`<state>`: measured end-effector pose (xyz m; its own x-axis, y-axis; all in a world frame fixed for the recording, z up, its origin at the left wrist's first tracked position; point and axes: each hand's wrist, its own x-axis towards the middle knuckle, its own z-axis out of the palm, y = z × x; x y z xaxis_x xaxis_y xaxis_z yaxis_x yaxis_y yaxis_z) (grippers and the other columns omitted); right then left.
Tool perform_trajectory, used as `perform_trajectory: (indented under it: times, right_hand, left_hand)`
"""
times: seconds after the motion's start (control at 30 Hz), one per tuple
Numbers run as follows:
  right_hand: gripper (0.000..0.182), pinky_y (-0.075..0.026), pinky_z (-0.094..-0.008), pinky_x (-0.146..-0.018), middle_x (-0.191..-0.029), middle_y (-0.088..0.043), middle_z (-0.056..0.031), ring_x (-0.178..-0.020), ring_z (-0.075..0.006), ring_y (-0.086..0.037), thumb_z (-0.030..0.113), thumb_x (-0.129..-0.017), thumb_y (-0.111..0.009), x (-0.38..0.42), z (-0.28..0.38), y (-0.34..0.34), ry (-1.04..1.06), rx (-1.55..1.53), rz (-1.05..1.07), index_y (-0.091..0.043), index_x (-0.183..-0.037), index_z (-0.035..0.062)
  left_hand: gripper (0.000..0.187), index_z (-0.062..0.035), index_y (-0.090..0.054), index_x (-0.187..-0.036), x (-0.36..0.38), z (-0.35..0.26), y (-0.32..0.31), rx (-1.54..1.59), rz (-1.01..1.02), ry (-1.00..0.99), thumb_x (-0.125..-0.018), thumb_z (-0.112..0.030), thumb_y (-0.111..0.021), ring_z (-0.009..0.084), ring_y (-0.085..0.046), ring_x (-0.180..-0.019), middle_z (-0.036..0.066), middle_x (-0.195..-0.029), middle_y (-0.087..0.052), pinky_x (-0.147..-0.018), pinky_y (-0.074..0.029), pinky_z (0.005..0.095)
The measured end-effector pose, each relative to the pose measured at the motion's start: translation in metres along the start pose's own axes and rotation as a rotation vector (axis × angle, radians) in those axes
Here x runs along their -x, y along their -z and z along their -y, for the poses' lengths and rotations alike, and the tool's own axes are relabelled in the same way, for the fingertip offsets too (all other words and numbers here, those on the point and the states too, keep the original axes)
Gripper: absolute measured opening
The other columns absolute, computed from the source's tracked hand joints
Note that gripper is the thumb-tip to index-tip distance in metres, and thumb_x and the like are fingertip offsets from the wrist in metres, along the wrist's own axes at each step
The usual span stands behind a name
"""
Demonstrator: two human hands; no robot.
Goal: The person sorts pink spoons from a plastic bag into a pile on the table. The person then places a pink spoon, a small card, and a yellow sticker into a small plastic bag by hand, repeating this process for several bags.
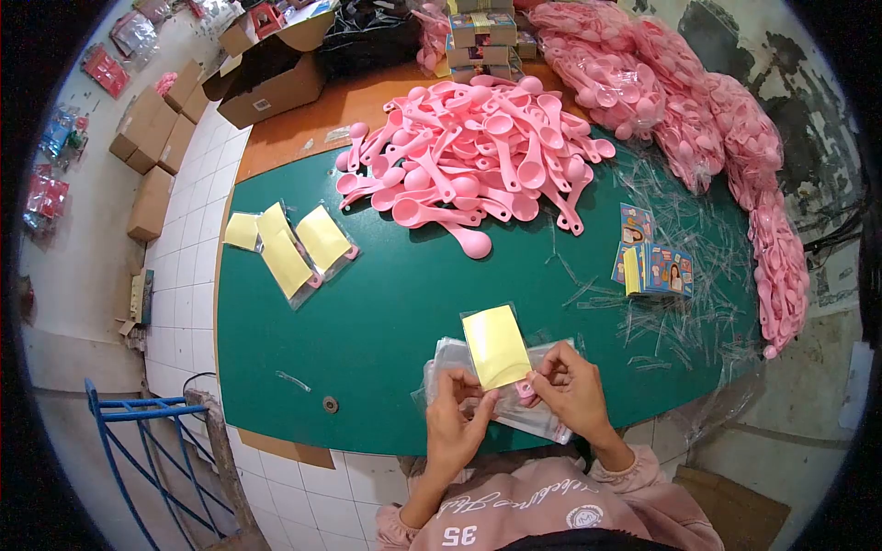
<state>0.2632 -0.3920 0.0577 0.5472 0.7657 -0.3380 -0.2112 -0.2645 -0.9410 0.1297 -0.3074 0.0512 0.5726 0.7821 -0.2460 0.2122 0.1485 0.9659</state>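
Observation:
Near the front edge of the table, a clear plastic bag holds a yellow card [496, 342] and a pink measuring spoon, of which only the handle end [525, 388] shows at the bag's lower right corner. My left hand [457, 413] pinches the bag's lower left side between thumb and fingers. At the other lower corner, beside the spoon's handle, my right hand [574, 390] is closed on the bag's edge. Beneath both hands lies a stack of clear plastic bags [542, 421]. The spoon's bowl is hidden behind the card.
A heap of pink measuring spoons [478, 151] covers the back of the green table [386, 321]. Several bagged yellow cards [287, 262] lie left. Printed cards [657, 269] sit at right among clear plastic strips [657, 321]. Bulk bags of spoons [680, 119] line the right edge.

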Motion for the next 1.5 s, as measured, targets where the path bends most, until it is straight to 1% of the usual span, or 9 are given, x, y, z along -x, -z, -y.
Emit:
perform_trajectory:
  times: [0.53, 0.63, 0.7, 0.8, 1.1, 1.2, 1.3, 1.37, 1.5]
  right_hand:
    - [0.024, -0.053, -0.0249, -0.057, -0.080, -0.063, -0.0128, -0.070, -0.0164, -0.066, 0.000, -0.083, -0.055, 0.006, 0.005, -0.007, 0.059, 0.095, -0.034, -0.053, -0.107, -0.0027]
    - [0.028, -0.052, -0.0262, -0.056, -0.079, -0.063, -0.0140, -0.069, -0.0178, -0.066, 0.000, -0.083, -0.055, 0.005, -0.003, -0.006, 0.107, 0.188, -0.094, -0.052, -0.110, -0.0013]
    - [0.029, -0.052, -0.0269, -0.057, -0.080, -0.063, -0.0141, -0.068, -0.0175, -0.066, 0.001, -0.083, -0.054, 0.001, -0.010, -0.001, 0.469, 0.509, -0.012, -0.052, -0.112, -0.0017]
    - [0.027, -0.052, -0.0249, -0.062, -0.087, -0.062, -0.0135, -0.072, -0.0144, -0.063, -0.003, -0.082, -0.053, 0.007, 0.007, -0.007, 0.092, 0.283, 0.015, -0.054, -0.109, -0.0048]
    - [0.028, -0.049, -0.0308, -0.063, -0.084, -0.058, -0.0135, -0.072, -0.0212, -0.061, 0.003, -0.079, -0.057, -0.004, 0.022, 0.021, 0.300, 0.519, -0.040, -0.058, -0.106, -0.0008]
    - [0.021, -0.046, -0.0347, -0.067, -0.085, -0.057, -0.0142, -0.075, -0.0281, -0.058, 0.005, -0.079, -0.056, -0.023, 0.037, 0.051, 0.472, 0.741, -0.324, -0.058, -0.100, -0.0009]
    - [0.020, -0.044, -0.0371, -0.071, -0.088, -0.056, -0.0162, -0.081, -0.0332, -0.055, 0.005, -0.079, -0.056, -0.065, 0.044, 0.073, 0.602, 0.854, -0.321, -0.057, -0.099, -0.0010]
    - [0.021, -0.044, -0.0394, -0.074, -0.087, -0.056, -0.0175, -0.086, -0.0340, -0.053, 0.007, -0.078, -0.056, -0.111, 0.034, 0.074, 0.764, 1.019, -0.422, -0.054, -0.097, -0.0023]
    - [0.018, -0.044, -0.0406, -0.074, -0.088, -0.055, -0.0184, -0.086, -0.0341, -0.053, 0.008, -0.078, -0.057, -0.142, 0.022, 0.069, 0.645, 1.114, -0.413, -0.052, -0.093, -0.0013]
  left_hand:
    - [0.051, -0.0018, -0.041, -0.128, 0.003, 0.003, 0.003, -0.087, 0.032, -0.038, -0.081, 0.002, -0.058, 0.0093, -0.054, -0.084, 0.009, -0.112, -0.052, -0.052, -0.049, 0.0184]
    - [0.052, -0.0027, -0.040, -0.129, 0.004, 0.003, 0.004, -0.106, 0.050, -0.051, -0.080, 0.002, -0.059, 0.0100, -0.054, -0.084, 0.009, -0.116, -0.050, -0.053, -0.050, 0.0183]
    - [0.053, -0.0027, -0.040, -0.129, 0.004, 0.003, 0.005, -0.111, 0.046, -0.048, -0.080, 0.002, -0.059, 0.0099, -0.054, -0.084, 0.009, -0.116, -0.050, -0.053, -0.050, 0.0183]
    - [0.053, -0.0027, -0.040, -0.129, 0.005, 0.003, 0.005, -0.108, 0.043, -0.035, -0.080, 0.002, -0.059, 0.0100, -0.054, -0.085, 0.010, -0.115, -0.051, -0.053, -0.050, 0.0185]
    - [0.048, -0.0022, -0.046, -0.125, -0.016, -0.019, 0.041, -0.182, -0.077, -0.169, -0.079, -0.001, -0.060, 0.0181, -0.057, -0.085, 0.014, -0.105, -0.054, -0.059, -0.053, 0.0273]
    - [0.041, -0.0011, -0.053, -0.115, -0.034, -0.027, 0.062, -0.742, -0.365, -0.437, -0.076, -0.007, -0.064, 0.0279, -0.057, -0.088, 0.017, -0.106, -0.053, -0.071, -0.049, 0.0357]
    - [0.036, -0.0006, -0.054, -0.105, -0.046, -0.037, 0.046, -0.982, -0.317, -0.547, -0.074, -0.013, -0.066, 0.0343, -0.054, -0.091, 0.018, -0.101, -0.053, -0.079, -0.044, 0.0407]
    - [0.030, -0.0019, -0.054, -0.100, -0.053, -0.040, 0.017, -0.875, 0.275, -0.537, -0.075, -0.012, -0.065, 0.0309, -0.056, -0.088, 0.016, -0.099, -0.052, -0.073, -0.046, 0.0374]
    - [0.033, -0.0026, -0.055, -0.098, -0.075, -0.026, -0.007, -1.024, 0.360, -0.542, -0.072, -0.018, -0.068, 0.0290, -0.056, -0.084, 0.015, -0.092, -0.052, -0.070, -0.046, 0.0375]
